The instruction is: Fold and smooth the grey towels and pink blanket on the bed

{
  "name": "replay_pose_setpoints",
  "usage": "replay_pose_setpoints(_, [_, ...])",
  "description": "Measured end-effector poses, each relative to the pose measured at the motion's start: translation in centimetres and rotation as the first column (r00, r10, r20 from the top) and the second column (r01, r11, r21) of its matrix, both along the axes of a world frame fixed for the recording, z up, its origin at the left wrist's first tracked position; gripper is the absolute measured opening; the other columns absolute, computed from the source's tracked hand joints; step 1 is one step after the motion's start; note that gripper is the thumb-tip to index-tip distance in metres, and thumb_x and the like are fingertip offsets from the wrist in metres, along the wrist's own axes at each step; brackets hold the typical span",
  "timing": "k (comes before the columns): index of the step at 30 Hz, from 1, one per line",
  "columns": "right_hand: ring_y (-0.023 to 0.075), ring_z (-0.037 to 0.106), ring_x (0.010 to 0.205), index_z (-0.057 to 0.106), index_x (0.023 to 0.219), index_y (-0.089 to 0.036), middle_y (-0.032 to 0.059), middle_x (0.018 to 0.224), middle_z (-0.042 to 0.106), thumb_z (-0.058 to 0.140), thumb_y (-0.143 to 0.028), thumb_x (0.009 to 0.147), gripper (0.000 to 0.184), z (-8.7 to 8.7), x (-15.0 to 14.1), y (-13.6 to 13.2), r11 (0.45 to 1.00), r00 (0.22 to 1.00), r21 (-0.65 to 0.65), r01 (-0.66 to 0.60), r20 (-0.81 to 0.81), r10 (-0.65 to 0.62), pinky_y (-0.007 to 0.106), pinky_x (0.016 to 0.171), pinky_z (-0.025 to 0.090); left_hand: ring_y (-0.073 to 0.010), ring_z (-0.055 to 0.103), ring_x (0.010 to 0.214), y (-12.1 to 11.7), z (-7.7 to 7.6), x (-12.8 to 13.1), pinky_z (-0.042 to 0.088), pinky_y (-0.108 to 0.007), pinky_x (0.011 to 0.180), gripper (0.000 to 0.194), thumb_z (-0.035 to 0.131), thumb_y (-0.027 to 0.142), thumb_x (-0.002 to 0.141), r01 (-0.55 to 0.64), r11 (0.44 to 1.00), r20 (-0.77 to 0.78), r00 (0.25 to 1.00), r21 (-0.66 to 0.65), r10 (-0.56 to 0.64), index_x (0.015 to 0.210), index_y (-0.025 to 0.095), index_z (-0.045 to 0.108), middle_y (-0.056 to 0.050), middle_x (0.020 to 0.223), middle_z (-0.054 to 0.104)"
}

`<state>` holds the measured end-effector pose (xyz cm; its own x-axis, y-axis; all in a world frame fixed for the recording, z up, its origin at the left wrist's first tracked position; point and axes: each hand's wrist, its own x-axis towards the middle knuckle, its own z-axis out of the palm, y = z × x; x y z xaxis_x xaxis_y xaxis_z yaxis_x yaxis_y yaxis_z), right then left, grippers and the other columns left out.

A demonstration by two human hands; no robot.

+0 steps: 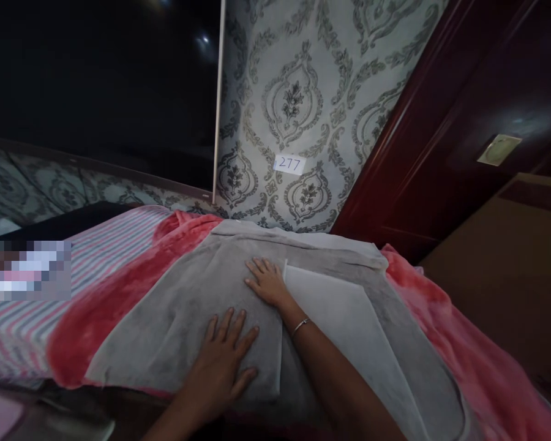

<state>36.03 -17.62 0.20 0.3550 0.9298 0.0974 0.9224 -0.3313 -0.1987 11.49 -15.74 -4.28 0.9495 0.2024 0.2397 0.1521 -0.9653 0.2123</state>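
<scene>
A grey towel (174, 318) lies spread on a bed, one part folded over the rest. My left hand (223, 361) rests flat on the near part of the folded flap, fingers spread. My right hand (267, 282) lies flat farther up, at the flap's right edge, fingers stretched out; a thin bracelet is on its wrist. A lighter grey layer of the towel (344, 318) shows to the right of my right arm. Neither hand holds anything.
Under the towel lies a fluffy pink blanket (441, 318), over a striped sheet (105, 251) at the left. Behind is patterned wallpaper with a label reading 277 (289, 164), a dark window, and a dark wooden door (441, 153) at the right.
</scene>
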Motion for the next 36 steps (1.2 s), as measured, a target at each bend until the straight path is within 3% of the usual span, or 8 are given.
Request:
replay_pose_setpoints(6, [0.0305,0.018,0.158,0.034,0.161,-0.035,0.0028,0.171,0.025,0.040,-0.057,0.104,0.061,-0.5,0.3,0.0,1.000,1.000,0.021,0.000,0.001,0.000,0.060,0.125,0.016,-0.0449,0.024,0.156,-0.2,0.2,-0.3,0.021,-0.077,0.120,0.069,0.062,0.054,0.091,0.018,0.998,0.006,1.000,-0.065,-0.017,0.156,0.040,0.043,-0.010,0.170,0.028])
replay_pose_setpoints(9, [0.0310,0.017,0.159,0.035,0.161,-0.032,0.0046,0.171,0.024,0.040,-0.054,0.105,0.060,0.3,-0.4,-0.2,1.000,1.000,-0.008,0.002,-0.020,-0.002,0.061,0.125,0.015,-0.0398,0.034,0.153,1.1,2.0,-0.6,0.027,-0.071,0.122,0.055,0.058,0.050,0.094,0.061,0.983,-0.028,0.997,-0.175,-0.067,0.148,0.038,0.055,-0.008,0.164,0.041])
replay_pose_setpoints(13, [0.0308,0.016,0.159,0.034,0.161,-0.030,0.0083,0.171,0.023,0.042,-0.050,0.105,0.060,1.0,-2.7,-1.3,0.992,0.991,-0.009,-0.123,-0.059,0.122,0.062,0.125,0.014,-0.0223,0.051,0.143,5.9,6.6,2.2,0.037,-0.046,0.123,0.051,0.033,0.040,0.104,0.134,0.931,0.071,0.991,-0.338,-0.117,0.150,0.031,0.054,-0.005,0.155,0.055])
replay_pose_setpoints(17, [0.0303,0.016,0.159,0.034,0.161,-0.027,0.0109,0.170,0.028,0.049,-0.056,0.102,0.068,0.8,-4.9,-2.8,0.964,0.961,0.018,-0.266,-0.078,0.267,0.062,0.126,0.013,-0.0225,0.039,0.151,12.0,9.1,9.1,0.023,-0.048,0.128,0.055,0.033,0.042,0.103,0.251,0.922,0.009,0.966,-0.294,-0.260,0.152,0.025,0.051,-0.008,0.160,0.048])
replay_pose_setpoints(23, [0.0290,0.012,0.160,0.028,0.163,-0.029,0.0092,0.172,0.021,0.045,-0.058,0.103,0.069,0.2,-5.3,-3.2,0.966,0.963,-0.020,-0.256,-0.094,0.254,0.062,0.127,0.011,-0.0296,0.023,0.158,16.1,6.0,16.1,0.007,-0.065,0.125,0.054,0.033,0.043,0.104,0.167,0.974,-0.221,0.955,-0.150,-0.198,0.154,0.031,0.048,-0.008,0.167,0.035])
replay_pose_setpoints(26, [0.0306,0.010,0.160,0.029,0.163,-0.031,0.0070,0.172,0.020,0.048,-0.059,0.102,0.069,0.5,-6.3,-4.5,0.951,0.944,-0.035,-0.307,-0.134,0.300,0.063,0.127,0.011,-0.0288,0.020,0.159,16.6,4.5,16.6,0.006,-0.063,0.126,0.054,0.029,0.046,0.104,0.153,0.973,-0.216,0.958,-0.174,-0.189,0.155,0.035,0.045,-0.005,0.169,0.033])
replay_pose_setpoints(32, [0.0205,0.001,0.161,0.019,0.164,-0.041,-0.0027,0.171,0.020,0.048,-0.059,0.102,0.070,1.7,-11.2,-11.8,0.820,0.780,-0.006,-0.572,-0.313,0.542,0.054,0.131,0.003,-0.0280,0.021,0.159,16.7,4.0,16.6,0.006,-0.060,0.127,0.055,0.028,0.046,0.105,0.165,0.975,-0.233,0.952,-0.147,-0.196,0.157,0.036,0.042,-0.004,0.170,0.032])
replay_pose_setpoints(36, [0.0144,0.019,0.158,0.029,0.160,-0.044,-0.0053,0.165,0.038,0.047,-0.050,0.105,0.058,3.0,-11.5,-13.6,0.754,0.673,0.056,-0.655,-0.411,0.615,0.043,0.131,0.014,-0.0304,0.021,0.158,16.6,4.1,16.6,0.005,-0.063,0.126,0.055,0.027,0.046,0.105,0.162,0.981,-0.239,0.954,-0.107,-0.183,0.157,0.036,0.041,-0.005,0.170,0.031])
